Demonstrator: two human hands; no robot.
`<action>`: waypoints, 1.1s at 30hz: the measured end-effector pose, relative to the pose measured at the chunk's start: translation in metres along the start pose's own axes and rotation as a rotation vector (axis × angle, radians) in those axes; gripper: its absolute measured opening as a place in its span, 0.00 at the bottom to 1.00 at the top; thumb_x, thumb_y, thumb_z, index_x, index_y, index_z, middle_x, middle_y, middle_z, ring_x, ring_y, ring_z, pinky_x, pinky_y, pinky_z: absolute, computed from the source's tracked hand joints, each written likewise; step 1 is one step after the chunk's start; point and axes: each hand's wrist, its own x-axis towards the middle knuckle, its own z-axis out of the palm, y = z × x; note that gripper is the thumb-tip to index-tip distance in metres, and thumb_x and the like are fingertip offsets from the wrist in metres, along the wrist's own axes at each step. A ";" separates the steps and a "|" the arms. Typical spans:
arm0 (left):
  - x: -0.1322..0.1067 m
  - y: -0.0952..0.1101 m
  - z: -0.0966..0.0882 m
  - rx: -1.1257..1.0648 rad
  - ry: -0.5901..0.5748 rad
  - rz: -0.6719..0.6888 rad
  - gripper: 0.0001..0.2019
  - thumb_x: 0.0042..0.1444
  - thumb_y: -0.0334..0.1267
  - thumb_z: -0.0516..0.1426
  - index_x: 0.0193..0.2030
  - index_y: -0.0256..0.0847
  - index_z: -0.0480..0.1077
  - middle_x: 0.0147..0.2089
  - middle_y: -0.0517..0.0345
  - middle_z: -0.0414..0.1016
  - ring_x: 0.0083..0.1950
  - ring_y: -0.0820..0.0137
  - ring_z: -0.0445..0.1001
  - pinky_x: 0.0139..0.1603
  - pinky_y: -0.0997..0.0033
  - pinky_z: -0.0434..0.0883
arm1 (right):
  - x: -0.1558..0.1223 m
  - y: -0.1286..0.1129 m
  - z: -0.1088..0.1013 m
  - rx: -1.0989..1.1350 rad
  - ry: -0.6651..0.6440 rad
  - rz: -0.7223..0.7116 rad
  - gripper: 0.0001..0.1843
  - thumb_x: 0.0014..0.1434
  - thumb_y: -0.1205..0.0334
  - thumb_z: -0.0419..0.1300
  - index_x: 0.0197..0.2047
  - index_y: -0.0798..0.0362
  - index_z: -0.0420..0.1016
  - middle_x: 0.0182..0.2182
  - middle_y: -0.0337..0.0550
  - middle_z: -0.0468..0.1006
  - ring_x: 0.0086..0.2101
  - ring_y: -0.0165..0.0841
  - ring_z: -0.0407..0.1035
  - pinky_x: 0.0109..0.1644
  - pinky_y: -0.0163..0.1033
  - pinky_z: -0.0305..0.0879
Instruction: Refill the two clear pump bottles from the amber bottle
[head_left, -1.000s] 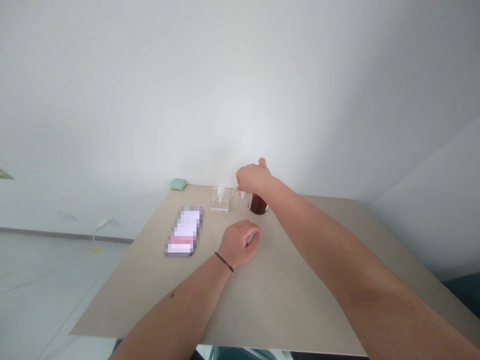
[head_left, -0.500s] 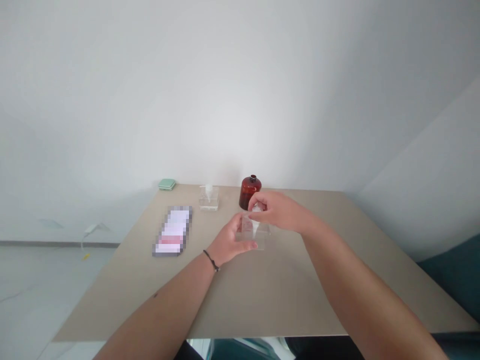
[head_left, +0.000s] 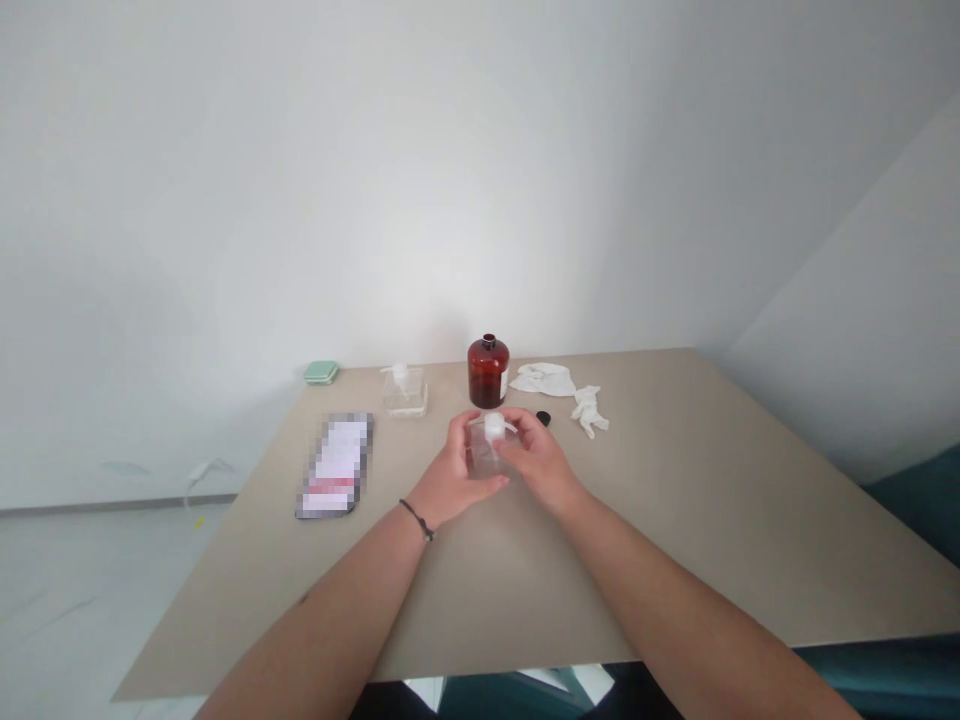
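Your beige table [head_left: 675, 560] is hard, so anything dropped from your hands lands badly. Near its far edge stands an amber glass bottle [head_left: 488, 373], and its neck looks open (hard to be sure at this size). A black cap [head_left: 543, 418] lies nearby, with a crumpled white cloth [head_left: 543, 379] and a white glove [head_left: 590, 410] beyond it. A second clear pump bottle [head_left: 405, 393] stands to the left.

Your hands are close together at mid-table, with a clear pump bottle [head_left: 486, 455] between them. Your left hand [head_left: 456, 470] is curled around its body, and your right hand [head_left: 538, 460] is closed over the top, at the white pump head [head_left: 494, 427].

The main risk is the smooth bottle slipping if your left grip loosens. A careless sideways move could also tip the amber bottle and spill it. Pressing the pump head could squirt liquid.
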 end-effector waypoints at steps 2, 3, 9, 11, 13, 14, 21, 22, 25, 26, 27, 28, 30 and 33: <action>-0.001 0.003 0.002 0.095 -0.016 -0.002 0.45 0.49 0.35 0.68 0.69 0.44 0.48 0.62 0.45 0.69 0.63 0.55 0.72 0.65 0.51 0.68 | -0.001 0.005 0.001 -0.040 0.035 -0.014 0.18 0.49 0.52 0.69 0.41 0.49 0.72 0.38 0.40 0.77 0.41 0.38 0.71 0.49 0.45 0.67; -0.001 0.003 0.003 0.141 -0.012 0.003 0.45 0.49 0.34 0.68 0.69 0.43 0.48 0.63 0.44 0.68 0.64 0.54 0.70 0.66 0.50 0.66 | -0.001 0.007 0.000 -0.060 0.041 -0.019 0.18 0.50 0.52 0.69 0.41 0.49 0.71 0.37 0.40 0.77 0.40 0.37 0.71 0.49 0.45 0.66; -0.001 -0.001 0.002 0.334 0.048 0.134 0.50 0.51 0.34 0.67 0.74 0.45 0.41 0.70 0.40 0.59 0.69 0.51 0.64 0.70 0.43 0.62 | 0.000 0.019 -0.003 -0.135 0.047 -0.046 0.18 0.48 0.53 0.69 0.39 0.49 0.71 0.37 0.40 0.76 0.40 0.38 0.71 0.49 0.46 0.67; -0.001 0.000 -0.002 0.420 0.011 0.231 0.44 0.52 0.32 0.66 0.71 0.46 0.50 0.69 0.42 0.61 0.69 0.52 0.64 0.71 0.43 0.62 | 0.000 0.021 -0.002 -0.152 0.061 -0.071 0.16 0.50 0.53 0.68 0.39 0.49 0.71 0.38 0.41 0.76 0.41 0.39 0.71 0.50 0.47 0.67; 0.001 0.003 -0.004 0.474 -0.031 0.313 0.38 0.52 0.29 0.66 0.68 0.47 0.56 0.66 0.45 0.65 0.68 0.53 0.66 0.70 0.44 0.64 | -0.001 0.022 -0.001 -0.155 0.065 -0.102 0.14 0.52 0.54 0.67 0.39 0.49 0.71 0.39 0.42 0.76 0.42 0.39 0.71 0.52 0.48 0.67; 0.001 0.004 -0.005 0.486 -0.043 0.338 0.37 0.52 0.28 0.65 0.67 0.47 0.57 0.65 0.46 0.66 0.67 0.53 0.66 0.69 0.45 0.65 | -0.001 0.022 -0.001 -0.161 0.063 -0.117 0.13 0.53 0.54 0.66 0.39 0.49 0.72 0.40 0.42 0.76 0.42 0.39 0.71 0.52 0.48 0.66; 0.001 0.006 -0.007 0.474 -0.051 0.348 0.38 0.50 0.25 0.66 0.65 0.46 0.57 0.64 0.47 0.67 0.65 0.54 0.67 0.68 0.45 0.66 | -0.006 0.015 -0.009 -0.296 -0.060 -0.178 0.13 0.61 0.52 0.62 0.46 0.47 0.80 0.49 0.47 0.74 0.53 0.43 0.69 0.61 0.51 0.63; 0.001 0.006 -0.007 0.470 -0.054 0.348 0.39 0.49 0.25 0.66 0.65 0.46 0.56 0.64 0.47 0.66 0.65 0.54 0.67 0.68 0.45 0.66 | -0.006 0.015 -0.010 -0.287 -0.074 -0.171 0.14 0.62 0.51 0.61 0.46 0.47 0.80 0.51 0.48 0.73 0.54 0.43 0.68 0.62 0.51 0.62; 0.001 0.004 -0.008 0.456 -0.052 0.351 0.39 0.49 0.25 0.67 0.65 0.47 0.56 0.64 0.47 0.66 0.65 0.55 0.67 0.68 0.46 0.66 | -0.005 0.018 -0.009 -0.212 -0.076 -0.154 0.18 0.60 0.47 0.62 0.49 0.47 0.77 0.51 0.47 0.74 0.54 0.43 0.68 0.61 0.51 0.63; 0.001 0.004 -0.008 0.452 -0.049 0.350 0.39 0.48 0.25 0.67 0.65 0.47 0.57 0.63 0.47 0.67 0.65 0.55 0.68 0.67 0.46 0.67 | -0.005 0.020 -0.007 -0.182 -0.060 -0.140 0.19 0.58 0.47 0.64 0.50 0.47 0.75 0.49 0.46 0.75 0.52 0.43 0.69 0.59 0.51 0.65; 0.001 0.003 -0.008 0.450 -0.044 0.346 0.39 0.48 0.25 0.67 0.65 0.47 0.57 0.63 0.48 0.67 0.65 0.55 0.68 0.67 0.46 0.67 | -0.005 0.023 -0.005 -0.160 -0.037 -0.119 0.21 0.56 0.47 0.66 0.49 0.47 0.73 0.47 0.45 0.75 0.49 0.42 0.70 0.57 0.50 0.66; 0.001 0.002 -0.007 0.448 -0.040 0.338 0.39 0.48 0.25 0.67 0.65 0.46 0.57 0.62 0.48 0.67 0.64 0.55 0.68 0.67 0.46 0.67 | -0.004 0.024 -0.003 -0.152 -0.012 -0.094 0.22 0.53 0.47 0.67 0.48 0.48 0.72 0.44 0.44 0.76 0.46 0.41 0.71 0.54 0.49 0.67; 0.001 0.000 -0.007 0.439 -0.028 0.305 0.39 0.48 0.26 0.67 0.65 0.45 0.57 0.62 0.46 0.67 0.64 0.54 0.68 0.67 0.45 0.67 | -0.003 0.027 0.000 -0.169 0.044 -0.059 0.20 0.51 0.48 0.68 0.43 0.48 0.71 0.39 0.41 0.75 0.42 0.40 0.71 0.51 0.48 0.68; 0.000 -0.003 -0.006 0.402 -0.015 0.223 0.42 0.49 0.30 0.67 0.68 0.43 0.52 0.66 0.41 0.63 0.67 0.51 0.66 0.68 0.42 0.64 | -0.002 0.025 0.001 -0.201 0.069 -0.074 0.16 0.54 0.49 0.66 0.40 0.49 0.73 0.42 0.43 0.75 0.44 0.41 0.71 0.54 0.49 0.66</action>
